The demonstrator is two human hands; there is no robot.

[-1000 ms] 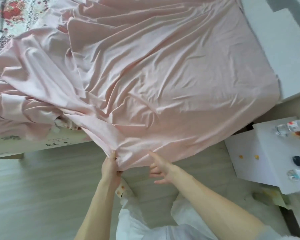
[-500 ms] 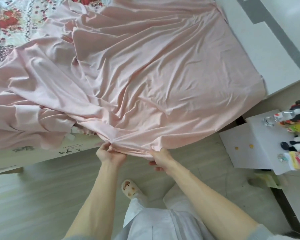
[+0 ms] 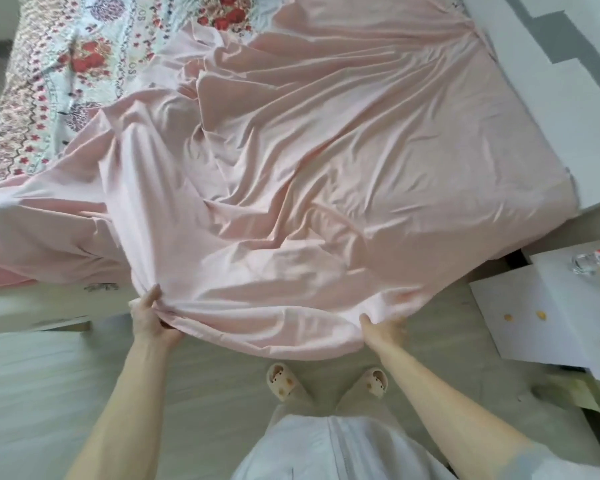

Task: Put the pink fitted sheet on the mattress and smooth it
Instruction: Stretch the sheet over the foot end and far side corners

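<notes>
The pink fitted sheet (image 3: 309,161) lies wrinkled across most of the mattress, its near edge hanging over the bed's side toward me. The floral mattress (image 3: 66,81) shows bare at the far left. My left hand (image 3: 151,318) grips the sheet's hanging edge at the left. My right hand (image 3: 383,329) holds the same edge further right, its fingers partly tucked under the fabric. The stretch of hem between my hands sags toward the floor.
A white headboard (image 3: 568,116) runs along the bed's right side. A white nightstand (image 3: 548,313) with a bottle and small items stands at the right. My slippered feet (image 3: 281,379) stand on the pale wood floor close to the bed.
My hands have moved apart along the sheet's edge, the right one sliding far to the right. The sheet is spread wider over the bed side, and more floral mattress is in view.
</notes>
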